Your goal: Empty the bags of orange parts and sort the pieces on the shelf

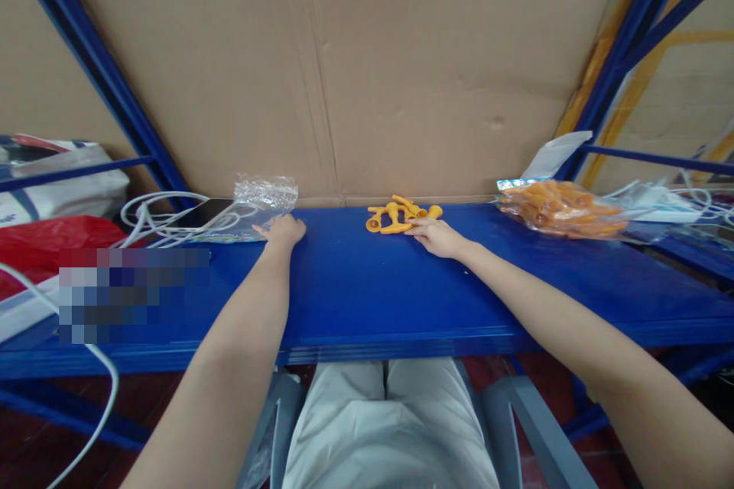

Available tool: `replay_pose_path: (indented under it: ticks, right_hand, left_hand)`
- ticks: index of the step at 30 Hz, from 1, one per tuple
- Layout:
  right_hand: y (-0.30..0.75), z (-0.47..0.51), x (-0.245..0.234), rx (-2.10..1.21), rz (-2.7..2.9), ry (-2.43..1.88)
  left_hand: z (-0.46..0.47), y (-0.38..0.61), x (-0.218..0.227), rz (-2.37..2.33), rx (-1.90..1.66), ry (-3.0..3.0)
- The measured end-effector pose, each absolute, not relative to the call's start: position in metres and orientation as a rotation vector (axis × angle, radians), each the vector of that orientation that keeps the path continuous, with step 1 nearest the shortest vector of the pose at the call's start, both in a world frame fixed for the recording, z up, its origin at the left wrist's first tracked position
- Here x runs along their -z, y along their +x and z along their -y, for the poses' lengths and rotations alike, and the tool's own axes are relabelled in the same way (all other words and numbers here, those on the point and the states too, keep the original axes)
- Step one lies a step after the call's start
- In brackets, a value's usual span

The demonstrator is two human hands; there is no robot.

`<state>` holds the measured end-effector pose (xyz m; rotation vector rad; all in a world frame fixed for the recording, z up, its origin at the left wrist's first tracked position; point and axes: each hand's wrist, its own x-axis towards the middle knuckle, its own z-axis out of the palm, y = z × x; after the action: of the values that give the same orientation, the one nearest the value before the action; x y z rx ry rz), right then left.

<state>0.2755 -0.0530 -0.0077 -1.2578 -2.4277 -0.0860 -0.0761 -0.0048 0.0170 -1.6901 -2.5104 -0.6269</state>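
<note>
Several yellow plastic pieces (394,212), with cup-shaped ends and handle-like bars, lie in a small heap at the back of the blue table (355,290). My right hand (439,237) reaches them from the right, its thumb and fingers closed on the nearest yellow piece (395,229). To the left, my left hand (285,231) rests at the right edge of a clear plastic bag (267,195). Its fingers look curled and partly hidden, with the thumb pointing left over the bag.
A clear bag of orange-yellow pieces (559,208) lies at the right. White cables (166,221) and a red bag (63,244) crowd the left. A cardboard panel (401,76) closes the back between blue metal posts (108,76). Chair armrests (531,428) flank my legs.
</note>
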Motion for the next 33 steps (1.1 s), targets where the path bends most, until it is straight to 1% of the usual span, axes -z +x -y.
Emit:
replay_pose_path:
  ticks: [7, 12, 15, 18, 21, 25, 29, 33]
  right_hand:
    - [0.288, 0.044, 0.011, 0.113, 2.366, -1.429]
    - [0.289, 0.039, 0.014, 0.082, 2.354, -1.399]
    - [0.289, 0.035, 0.016, 0.073, 2.356, -1.397]
    - [0.291, 0.033, 0.018, 0.051, 2.346, -1.369]
    - [0.293, 0.032, 0.018, 0.015, 2.340, -1.320]
    - [0.292, 0.033, 0.015, -0.086, 2.278, -1.268]
    - [0.289, 0.037, 0.005, -0.314, 1.955, -1.217]
    - [0.292, 0.042, -0.011, -0.598, 1.288, -1.206]
  left_hand:
    - [0.002, -0.076, -0.018, 2.368, 0.654, -1.778]
    - [0.005, -0.076, -0.020, 2.401, 0.595, -1.810]
    - [0.005, -0.070, -0.024, 2.315, 0.599, -1.866]
    - [0.007, -0.050, -0.029, 2.139, 0.625, -2.094]
    - [0.011, -0.019, -0.029, 1.902, 0.646, -2.471]
    - [0.017, 0.022, -0.023, 1.659, 0.463, -2.809]
    - [0.017, 0.043, -0.017, 1.608, 0.346, -2.822]
    - [0.013, 0.052, -0.019, 1.555, 0.310, -2.821]
